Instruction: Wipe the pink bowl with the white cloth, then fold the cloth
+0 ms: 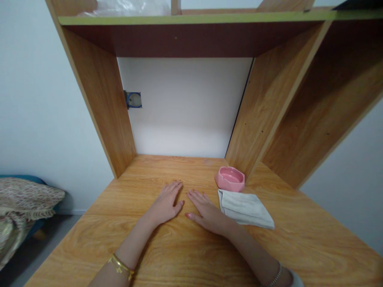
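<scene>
My left hand (pixel 166 202) lies flat on the wooden desk (pixel 167 255), palm down, fingers stretched out, holding nothing. My right hand (pixel 206 212) lies flat beside it, also palm down and empty, its outer edge close to a folded grey-white cloth (pixel 245 208). Just behind the cloth stands a small pink bowl (pixel 230 178), which looks empty. Gold bracelets show on my left wrist, a thin silver one on my right.
Wooden side panels (pixel 104 103) and an upper shelf (pixel 191 36) enclose the desk's back, with a white wall behind. A blue-rimmed socket hole (pixel 133 100) sits in that wall. A patterned blanket (pixel 20 207) lies on furniture at the far left.
</scene>
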A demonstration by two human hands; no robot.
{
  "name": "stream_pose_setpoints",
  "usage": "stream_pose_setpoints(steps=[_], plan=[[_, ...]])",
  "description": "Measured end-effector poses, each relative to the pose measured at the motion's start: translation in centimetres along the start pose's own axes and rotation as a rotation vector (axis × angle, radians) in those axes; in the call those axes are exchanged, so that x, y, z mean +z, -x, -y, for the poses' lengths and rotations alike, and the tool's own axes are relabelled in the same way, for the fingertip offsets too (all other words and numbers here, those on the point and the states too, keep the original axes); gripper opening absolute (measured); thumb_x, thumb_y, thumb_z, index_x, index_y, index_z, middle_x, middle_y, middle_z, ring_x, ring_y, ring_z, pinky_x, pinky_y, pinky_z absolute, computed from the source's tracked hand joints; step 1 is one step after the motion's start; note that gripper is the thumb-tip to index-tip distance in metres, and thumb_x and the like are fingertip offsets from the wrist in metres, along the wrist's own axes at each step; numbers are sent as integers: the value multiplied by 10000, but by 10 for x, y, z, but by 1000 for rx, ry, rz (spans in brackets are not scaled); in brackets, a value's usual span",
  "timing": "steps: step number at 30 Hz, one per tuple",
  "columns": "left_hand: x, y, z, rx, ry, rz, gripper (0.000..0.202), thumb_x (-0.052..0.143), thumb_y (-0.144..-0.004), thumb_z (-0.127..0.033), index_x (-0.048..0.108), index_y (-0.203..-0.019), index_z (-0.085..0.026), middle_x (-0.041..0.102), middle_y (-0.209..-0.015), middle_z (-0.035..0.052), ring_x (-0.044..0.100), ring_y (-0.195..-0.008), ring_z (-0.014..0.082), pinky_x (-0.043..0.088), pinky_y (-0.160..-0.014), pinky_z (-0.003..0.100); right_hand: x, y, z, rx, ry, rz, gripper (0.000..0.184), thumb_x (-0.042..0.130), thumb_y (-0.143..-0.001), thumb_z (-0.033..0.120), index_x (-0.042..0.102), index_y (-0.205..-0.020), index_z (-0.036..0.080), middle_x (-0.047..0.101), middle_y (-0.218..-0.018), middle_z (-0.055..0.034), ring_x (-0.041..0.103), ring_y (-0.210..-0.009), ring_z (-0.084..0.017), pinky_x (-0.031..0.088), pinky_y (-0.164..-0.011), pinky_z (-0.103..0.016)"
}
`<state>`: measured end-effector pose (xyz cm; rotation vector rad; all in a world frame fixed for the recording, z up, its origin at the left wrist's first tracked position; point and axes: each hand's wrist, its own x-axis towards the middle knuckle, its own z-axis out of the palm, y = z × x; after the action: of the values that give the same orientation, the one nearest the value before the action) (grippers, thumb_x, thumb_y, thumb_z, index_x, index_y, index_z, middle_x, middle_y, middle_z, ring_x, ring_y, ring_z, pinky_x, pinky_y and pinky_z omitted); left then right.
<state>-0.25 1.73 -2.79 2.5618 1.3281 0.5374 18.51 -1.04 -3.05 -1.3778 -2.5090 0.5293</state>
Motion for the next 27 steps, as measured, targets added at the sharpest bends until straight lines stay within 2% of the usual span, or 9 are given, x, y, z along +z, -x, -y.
stream_pose_setpoints(steps=[3, 8, 13, 17, 19, 22, 24, 27], plan=[[2, 1, 1, -42, -26, 72, 567, 309, -845, -412, 241, -1323, -116, 211, -1398, 97, 146, -1287, 184, 115, -1045, 374, -2, 0, 1, 8, -4, -1, 659, 348, -818, 507, 253, -1332, 104, 227, -1391, -135, 148, -1285, -223, 121, -1046, -417], [3, 3, 0, -95, -46, 184, 587, 249, -856, -452, 237, -1327, -104, 200, -1393, 110, 137, -1288, 192, 97, -1038, 395, -3, 1, 2, 10, -5, -6, 659, 337, -819, 509, 267, -1325, 92, 247, -1382, -142, 167, -1281, -230, 133, -1043, -420], [3, 2, 1, -98, -41, 175, 581, 263, -852, -456, 240, -1328, -124, 204, -1391, 102, 145, -1286, 187, 101, -1037, 383, -1, 0, 3, 0, -16, -41, 607, 382, -813, 460, 307, -1309, 117, 301, -1362, -138, 216, -1266, -228, 160, -1032, -422], [3, 2, 0, -100, -45, 177, 585, 259, -852, -465, 249, -1325, -120, 207, -1390, 102, 148, -1286, 187, 101, -1038, 380, -12, -2, 7, -14, 55, -158, 421, 435, -802, 306, 457, -1193, 152, 446, -1265, -123, 372, -1176, -216, 284, -966, -371], [2, 2, -1, -102, -43, 186, 594, 258, -851, -470, 249, -1325, -113, 202, -1391, 103, 144, -1286, 187, 100, -1038, 380, -27, 1, 7, 31, 122, -212, 294, 424, -801, 235, 539, -1062, 168, 574, -1086, -98, 494, -1030, -207, 352, -881, -340], [1, 2, -2, -108, -35, 188, 593, 262, -850, -471, 250, -1325, -116, 203, -1391, 102, 141, -1287, 189, 102, -1039, 381, -52, 10, -1, 196, 159, -261, 243, 376, -780, 121, 555, -941, 151, 629, -899, -77, 565, -839, -169, 389, -746, -269], [1, 2, -2, -112, -32, 188, 589, 264, -850, -467, 250, -1326, -121, 204, -1391, 100, 141, -1287, 189, 102, -1039, 382, -66, 17, -11, 314, 196, -225, 216, 390, -732, 78, 556, -851, 148, 632, -791, -64, 569, -733, -161, 380, -648, -241], [1, 1, -2, -115, -35, 195, 587, 266, -848, -463, 250, -1326, -122, 203, -1391, 98, 142, -1287, 187, 97, -1040, 382, -73, 25, -24, 388, 232, -130, 166, 455, -668, 71, 548, -779, 152, 624, -744, -56, 555, -692, -159, 341, -582, -221]])
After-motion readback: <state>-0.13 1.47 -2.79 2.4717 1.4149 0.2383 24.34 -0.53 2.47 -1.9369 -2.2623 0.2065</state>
